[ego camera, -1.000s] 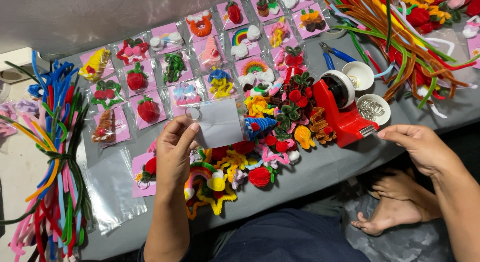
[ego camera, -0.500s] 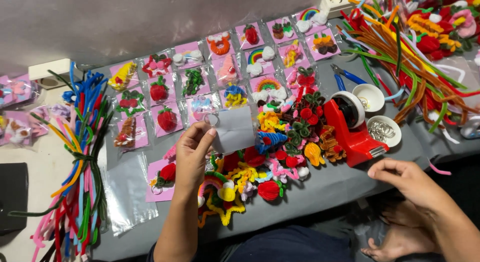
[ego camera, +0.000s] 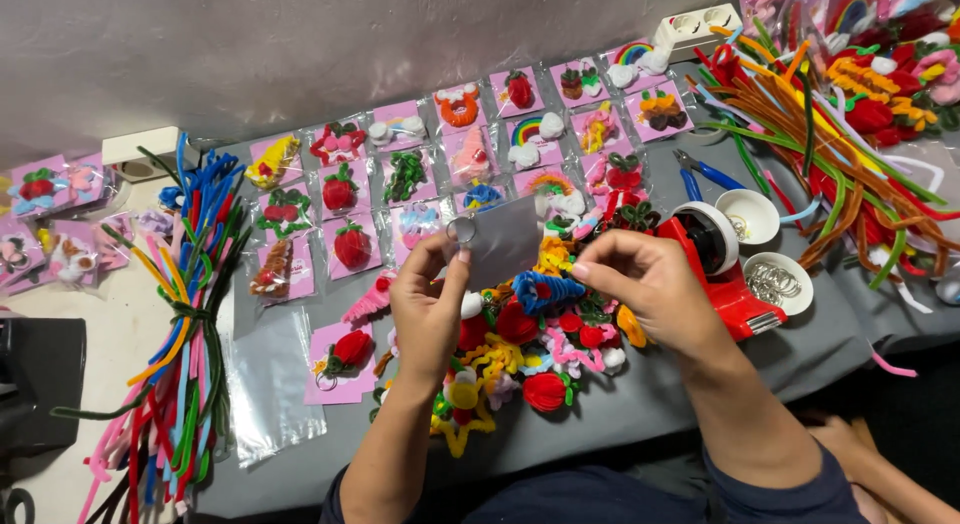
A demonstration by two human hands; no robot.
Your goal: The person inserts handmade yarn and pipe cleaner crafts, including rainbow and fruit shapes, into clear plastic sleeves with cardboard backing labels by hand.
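Near the middle of the frame, the left hand (ego camera: pixel 428 309) pinches a small clear bag (ego camera: pixel 503 242) with a metal ring (ego camera: pixel 461 229) at its upper left corner, the bag stretching rightward above the loosely curled right hand (ego camera: pixel 645 284), which hovers just below-right, apparently empty.

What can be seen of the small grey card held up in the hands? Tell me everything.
The grey card is a small, flat rectangle, plain and unprinted on the side shown, looking like thin card or plastic. It is held above the pile of pipe-cleaner figures, tilted a little. The left hand pinches its left edge, where a small metal ring sits at the fingertips. The right hand is close beside its right edge; contact there is unclear.
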